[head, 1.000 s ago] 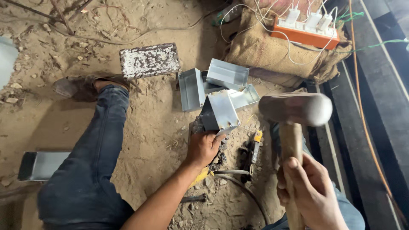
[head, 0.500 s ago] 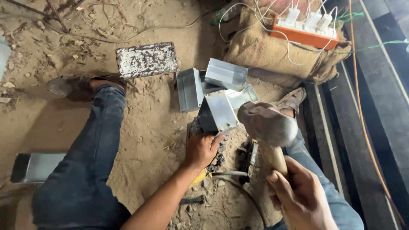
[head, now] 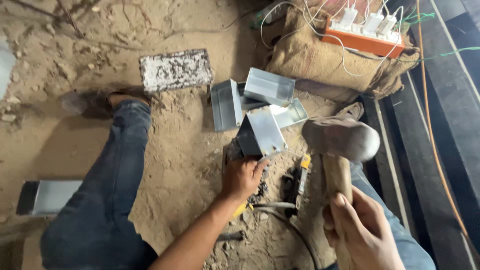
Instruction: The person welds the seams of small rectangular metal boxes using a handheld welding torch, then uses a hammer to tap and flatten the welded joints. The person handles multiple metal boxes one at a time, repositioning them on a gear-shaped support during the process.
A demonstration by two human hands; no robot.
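Note:
My left hand (head: 242,176) grips the near end of a folded sheet-metal box (head: 262,131) that stands tilted on the sandy ground between my legs. My right hand (head: 361,231) is closed around the wooden handle of a heavy mallet (head: 341,138). The mallet's grey head hangs just right of the box, a little above the ground. A dark tool with a yellow handle (head: 299,176) lies in the dirt between my two hands.
Several more sheet-metal boxes (head: 249,96) lie piled just beyond. A speckled brick (head: 175,69) sits further back, another metal box (head: 47,196) at far left. A burlap sack carries an orange power strip (head: 363,41) with white chargers. Cables run along the right.
The mallet swung down from its raised position toward the box, then shifted right and slightly back. My left hand kept its hold on the box.

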